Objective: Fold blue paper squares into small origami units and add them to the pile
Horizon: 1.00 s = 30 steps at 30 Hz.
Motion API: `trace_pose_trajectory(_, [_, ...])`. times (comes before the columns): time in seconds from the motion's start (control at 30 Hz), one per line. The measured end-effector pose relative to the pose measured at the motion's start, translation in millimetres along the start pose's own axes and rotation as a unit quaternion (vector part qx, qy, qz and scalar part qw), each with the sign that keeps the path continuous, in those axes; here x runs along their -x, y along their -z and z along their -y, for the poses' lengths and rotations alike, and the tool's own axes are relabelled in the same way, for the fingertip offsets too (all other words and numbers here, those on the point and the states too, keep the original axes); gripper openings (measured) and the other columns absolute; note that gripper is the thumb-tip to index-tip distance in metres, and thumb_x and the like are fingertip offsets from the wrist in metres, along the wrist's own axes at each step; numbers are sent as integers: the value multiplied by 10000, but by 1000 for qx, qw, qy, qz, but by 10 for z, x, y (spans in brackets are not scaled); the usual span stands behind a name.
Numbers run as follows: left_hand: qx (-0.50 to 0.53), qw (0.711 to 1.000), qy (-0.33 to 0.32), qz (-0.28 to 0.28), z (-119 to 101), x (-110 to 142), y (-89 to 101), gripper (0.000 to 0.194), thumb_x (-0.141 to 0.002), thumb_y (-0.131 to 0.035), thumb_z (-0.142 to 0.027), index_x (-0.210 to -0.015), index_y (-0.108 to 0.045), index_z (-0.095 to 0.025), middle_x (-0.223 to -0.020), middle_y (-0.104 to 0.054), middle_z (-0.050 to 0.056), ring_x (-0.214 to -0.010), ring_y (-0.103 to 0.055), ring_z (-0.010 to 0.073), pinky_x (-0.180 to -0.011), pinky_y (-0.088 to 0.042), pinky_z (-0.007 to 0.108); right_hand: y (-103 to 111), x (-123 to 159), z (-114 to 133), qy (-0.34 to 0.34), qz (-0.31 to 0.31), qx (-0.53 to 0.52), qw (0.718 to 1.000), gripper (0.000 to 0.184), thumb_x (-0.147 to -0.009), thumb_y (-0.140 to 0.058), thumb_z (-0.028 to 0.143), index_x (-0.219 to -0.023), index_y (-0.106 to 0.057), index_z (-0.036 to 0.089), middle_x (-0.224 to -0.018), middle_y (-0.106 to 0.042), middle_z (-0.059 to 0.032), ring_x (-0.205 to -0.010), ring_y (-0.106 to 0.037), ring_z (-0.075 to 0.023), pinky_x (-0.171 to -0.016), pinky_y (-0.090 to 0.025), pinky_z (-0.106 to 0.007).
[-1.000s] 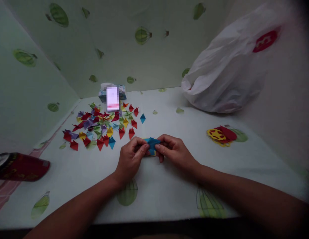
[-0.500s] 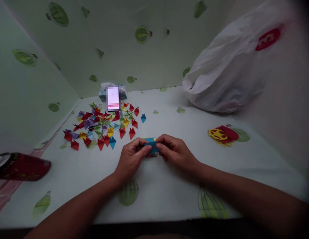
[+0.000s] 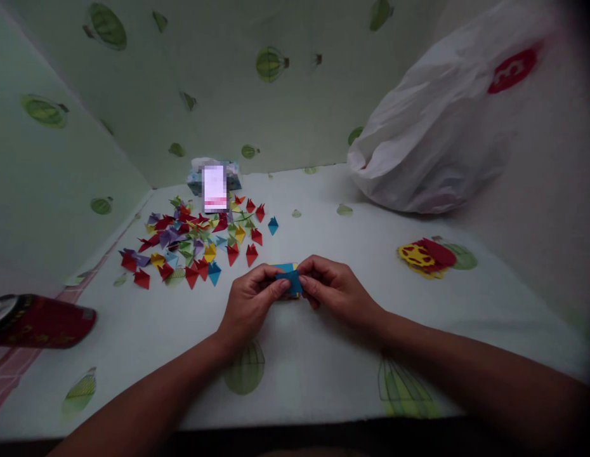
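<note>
Small folded piece of deep-blue paper (image 3: 294,279) is pinched from both ends

Clock directions run from this deep-blue paper, with 12 o'clock at the far side. The paper is over the near half of the desk (image 3: 323,362), which is spread with a white cloth printed with green balloons. The left hand (image 3: 251,294), at 9 o'clock, has its grip closed on the paper, thumb laid across the near face. The right hand (image 3: 334,284), at 3 o'clock, pinches the opposite edge between thumb and forefinger. Just behind and under the paper shows a thin flat stack of light-blue and yellow sheets (image 3: 283,268); I cannot tell whether the fingers hold it too.

Near 10 o'clock spreads a loose heap of small pointed folded-paper pieces (image 3: 190,238) in red, purple, green, yellow and blue. A single blue folded piece (image 3: 273,225) lies at 11 o'clock, just beside the heap. Farther off, toward 11 o'clock, a bright, pixelated upright screen (image 3: 215,188) stands in front of a blue patterned tissue box (image 3: 234,176). A dark-red metal can (image 3: 47,322) lies tilted near 9 o'clock, well apart. Between 1 and 2 o'clock slumps a white plastic bag (image 3: 419,152) with a red mark. Near 3 o'clock are yellow and red paper cut-outs (image 3: 419,256), overlapping.
</note>
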<state>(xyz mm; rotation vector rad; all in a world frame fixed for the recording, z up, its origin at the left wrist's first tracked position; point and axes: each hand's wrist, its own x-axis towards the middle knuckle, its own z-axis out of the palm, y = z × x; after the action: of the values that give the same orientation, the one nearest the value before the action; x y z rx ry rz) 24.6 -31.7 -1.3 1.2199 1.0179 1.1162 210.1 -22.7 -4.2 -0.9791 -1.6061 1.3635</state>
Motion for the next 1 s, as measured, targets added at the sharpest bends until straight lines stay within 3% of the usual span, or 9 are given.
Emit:
trace_pose_trajectory(0.3, [-23,1000,-17,1,5,-6,2,143,-777,-785,-263,-851,-721,-159,-811,-741,21,-737,-697,153,-719,-599,290,-7,8,3,17,-18,20,999,154,-896,-578,329,-829,-576,190,-583,-536,37,-495,-480,-104,-496,-383,-249])
trace_pose_trajectory(0.47, [-17,1000,3,19,-11,-13,-4,138,-795,-767,-253,-852,-695,-150,-680,-682,-9,-602,-614,97,-598,-525,217,-17,23,2,52,-27,39,998,116,-906,-575,284,-835,-584,192,-624,-584,23,-512,-500,-100,-501,-392,-244])
trace_pose_trajectory(0.57, [-3,1000,-29,7,8,-4,-16,189,-788,-769,-213,-934,-655,-180,-697,-656,-33,-599,-609,91,-575,-517,202,-16,27,7,51,-28,43,997,109,-901,-572,273,-824,-579,195,-612,-560,30,-515,-499,-102,-502,-396,-243])
trace_pose_trajectory(0.67, [-24,997,-80,-2,42,12,-15,265,-791,-771,-190,-1015,-631,-214,-817,-668,-24,-709,-651,107,-665,-563,225,-11,24,15,37,-29,40,998,110,-889,-571,278,-814,-573,198,-606,-540,35,-512,-498,-104,-500,-396,-243])
trace_pose_trajectory(1.0, [-98,986,-131,5,83,33,16,185,-835,-739,-198,-972,-616,-216,-875,-660,-10,-742,-653,112,-703,-562,239,-14,18,31,13,-22,9,1000,136,-886,-578,305,-805,-567,196,-596,-535,39,-512,-488,-103,-512,-392,-249])
